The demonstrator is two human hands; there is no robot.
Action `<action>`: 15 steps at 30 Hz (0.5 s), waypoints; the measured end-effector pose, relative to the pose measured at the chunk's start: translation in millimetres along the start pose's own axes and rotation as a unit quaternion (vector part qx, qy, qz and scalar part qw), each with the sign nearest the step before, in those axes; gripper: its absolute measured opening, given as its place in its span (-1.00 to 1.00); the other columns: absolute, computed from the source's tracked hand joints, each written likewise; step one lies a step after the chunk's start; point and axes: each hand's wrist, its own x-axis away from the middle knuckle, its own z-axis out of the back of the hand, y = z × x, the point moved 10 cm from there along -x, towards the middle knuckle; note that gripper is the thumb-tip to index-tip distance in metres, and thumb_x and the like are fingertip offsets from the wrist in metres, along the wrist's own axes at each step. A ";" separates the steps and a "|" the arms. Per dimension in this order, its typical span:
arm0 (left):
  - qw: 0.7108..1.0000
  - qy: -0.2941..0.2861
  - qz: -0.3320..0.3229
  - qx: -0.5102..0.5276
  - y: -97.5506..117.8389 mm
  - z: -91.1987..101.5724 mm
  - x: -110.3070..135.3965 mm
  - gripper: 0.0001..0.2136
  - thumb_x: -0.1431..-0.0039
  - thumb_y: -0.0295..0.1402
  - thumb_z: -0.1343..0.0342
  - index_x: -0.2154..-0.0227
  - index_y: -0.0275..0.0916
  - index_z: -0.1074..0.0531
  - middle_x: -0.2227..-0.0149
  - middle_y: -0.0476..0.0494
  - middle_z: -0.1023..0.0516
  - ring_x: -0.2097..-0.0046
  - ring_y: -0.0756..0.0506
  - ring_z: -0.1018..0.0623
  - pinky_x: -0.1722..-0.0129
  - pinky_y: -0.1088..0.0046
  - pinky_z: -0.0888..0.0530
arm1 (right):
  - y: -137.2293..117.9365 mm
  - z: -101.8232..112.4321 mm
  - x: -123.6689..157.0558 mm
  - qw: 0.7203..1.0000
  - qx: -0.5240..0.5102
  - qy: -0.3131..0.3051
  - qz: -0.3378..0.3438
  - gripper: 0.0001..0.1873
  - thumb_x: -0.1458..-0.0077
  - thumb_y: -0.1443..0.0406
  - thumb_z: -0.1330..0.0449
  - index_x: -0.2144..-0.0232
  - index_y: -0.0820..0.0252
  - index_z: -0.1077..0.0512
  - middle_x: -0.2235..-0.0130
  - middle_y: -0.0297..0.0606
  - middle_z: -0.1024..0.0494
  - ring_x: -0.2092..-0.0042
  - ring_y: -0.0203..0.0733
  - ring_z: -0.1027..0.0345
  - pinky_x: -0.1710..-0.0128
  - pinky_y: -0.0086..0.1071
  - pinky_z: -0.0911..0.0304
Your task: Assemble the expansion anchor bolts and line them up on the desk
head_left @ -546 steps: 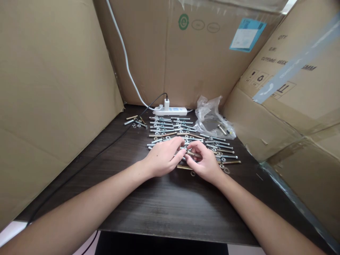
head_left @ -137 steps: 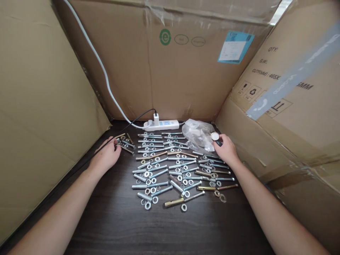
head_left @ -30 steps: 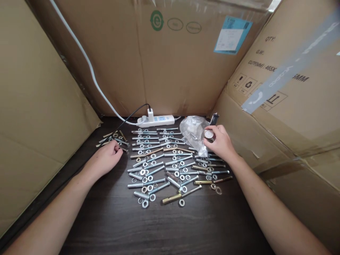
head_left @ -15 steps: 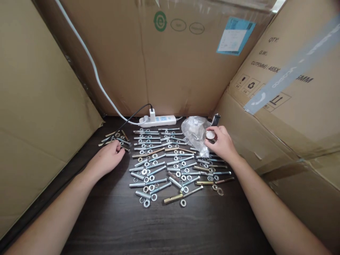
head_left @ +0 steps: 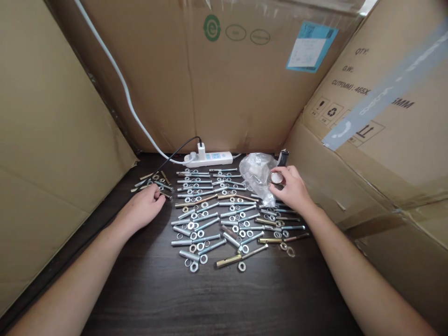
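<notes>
The wristwatch (head_left: 276,178) is right of the frame's centre, pinched between the thumb and fingers of the right hand (head_left: 294,187), its pale round dial facing up and its black strap (head_left: 283,158) rising behind. Nearest, the dark wood-grain tabletop (head_left: 224,298) spans the lower middle. Beyond it, a hex nut (head_left: 239,267) lies just beside a brass-coloured anchor sleeve (head_left: 227,261), and rows of bolts, sleeves, nuts and washers run up through the centre. Left of centre is the left hand (head_left: 142,205), fingers curled inward; whether they hold anything cannot be told. A loose pile of bolts (head_left: 164,185) lies at its fingertips. A clear plastic bag (head_left: 256,172) is just left of the dial. Farther off, a white power strip (head_left: 213,160) carries a white charger (head_left: 201,151) before the cardboard back wall (head_left: 147,70), which bears a blue-and-white label (head_left: 310,49) at upper right.
</notes>
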 end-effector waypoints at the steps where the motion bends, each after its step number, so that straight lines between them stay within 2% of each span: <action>1: 1.000 0.000 0.002 0.000 -0.3 0.0 0.1 -0.83 -0.10 -0.21 0.11 0.48 -0.18 -0.13 0.49 -0.01 -0.35 0.43 -0.07 -0.38 0.47 0.44 -0.21 | -1.2 -0.2 0.3 1.000 0.002 -0.003 0.004 -0.60 0.09 0.27 -0.23 0.11 0.04 -0.38 0.20 -0.25 -0.32 0.30 -0.14 -0.37 0.28 -0.26 -0.35; 15: 1.000 0.004 -0.007 -0.002 -3.0 -2.3 -2.7 -0.83 -0.11 -0.20 0.12 0.48 -0.18 -0.15 0.48 -0.02 -0.37 0.43 -0.09 -0.40 0.47 0.43 -0.22 | -9.1 0.5 2.2 0.999 0.036 0.000 0.031 -0.62 0.07 0.24 -0.23 0.12 0.01 -0.39 0.18 -0.25 -0.33 0.26 -0.12 -0.38 0.31 -0.29 -0.34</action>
